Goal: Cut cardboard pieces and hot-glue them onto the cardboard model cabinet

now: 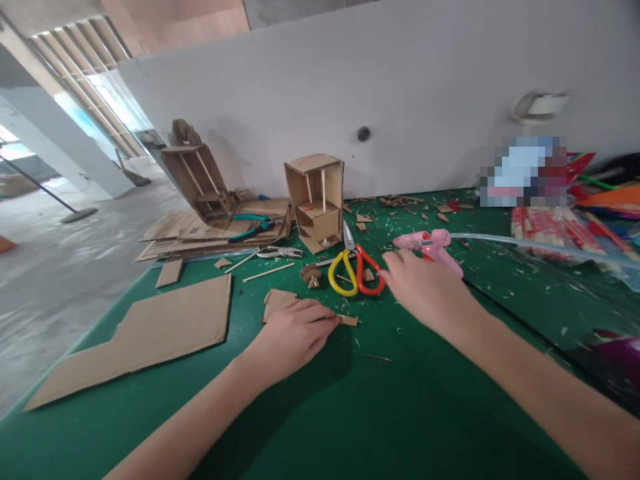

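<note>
My left hand (303, 328) is closed over the table, its fingertips pinching a short cardboard strip (349, 321). A torn cardboard piece (278, 301) lies partly under that hand. My right hand (417, 281) is loosely bent with nothing visible in it. Its fingertips are beside the red handle of the scissors (356, 267), and whether they touch is unclear. The scissors lie with yellow and red handles toward me. Just behind my right hand lies a pink glue gun (437, 243) with a clear glue stick in its back. A small round cardboard part (311, 275) sits left of the scissors.
A cardboard box frame (315, 200) with sticks stands near the wall; a similar one (197, 180) leans on stacked cardboard (170, 233). Teal-handled pliers (250, 227), a metal hole punch (280, 252) and a large cardboard sheet (165, 320) lie left. Packaged materials (555, 233) are at right.
</note>
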The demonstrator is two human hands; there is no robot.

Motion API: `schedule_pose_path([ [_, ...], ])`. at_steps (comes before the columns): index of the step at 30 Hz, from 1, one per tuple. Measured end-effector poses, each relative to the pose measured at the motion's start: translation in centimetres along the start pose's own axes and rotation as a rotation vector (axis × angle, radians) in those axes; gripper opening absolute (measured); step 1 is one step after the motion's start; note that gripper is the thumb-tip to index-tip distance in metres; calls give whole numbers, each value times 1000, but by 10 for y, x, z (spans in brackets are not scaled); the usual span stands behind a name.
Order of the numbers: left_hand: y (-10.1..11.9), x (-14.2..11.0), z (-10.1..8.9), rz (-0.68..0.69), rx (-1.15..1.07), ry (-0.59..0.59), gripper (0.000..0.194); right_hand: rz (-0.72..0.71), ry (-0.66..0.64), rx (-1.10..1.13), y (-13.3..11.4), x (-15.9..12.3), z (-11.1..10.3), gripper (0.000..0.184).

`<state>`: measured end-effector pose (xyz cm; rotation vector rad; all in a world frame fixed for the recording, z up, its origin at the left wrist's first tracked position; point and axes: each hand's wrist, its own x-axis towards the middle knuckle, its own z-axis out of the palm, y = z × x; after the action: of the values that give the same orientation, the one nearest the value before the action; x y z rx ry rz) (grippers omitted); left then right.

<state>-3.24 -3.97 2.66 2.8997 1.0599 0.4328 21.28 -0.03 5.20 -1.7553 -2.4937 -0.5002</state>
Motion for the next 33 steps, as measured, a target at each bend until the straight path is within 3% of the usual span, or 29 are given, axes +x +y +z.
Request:
schedule_pose_path([
  [3,0,-2,-1,12,30,-5,27,34,-83,-79,20,-7,11,28],
  [6,-1,-4,4,47,79,15,28,35,-138,-59,25,-12,17,30],
  [9,-2,-3,10,50,79,52,28,11,-230,143,25,-17,6,51],
  [11,-4,-2,13,55,66,87,27,7,-309,512,28,-20,-6,54],
  [14,-8,0,15,93,54,119,27,57,-436,1366,30,-24,-18,44],
  [16,-10,1,15,114,48,122,27,106,-475,1812,28,-26,-15,39],
  [19,-12,2,17,111,27,135,27,185,-511,2074,16,-27,0,35],
  [21,-13,2,18,104,5,144,27,214,-502,2078,6,-27,11,31],
  [24,-14,4,20,106,-31,151,25,258,-340,1902,-9,-25,21,21],
  [27,-16,6,22,130,-46,159,23,253,-228,1639,-20,-21,23,33],
  [33,-19,7,23,137,-30,171,19,-29,-280,1321,-37,-15,28,5],
])
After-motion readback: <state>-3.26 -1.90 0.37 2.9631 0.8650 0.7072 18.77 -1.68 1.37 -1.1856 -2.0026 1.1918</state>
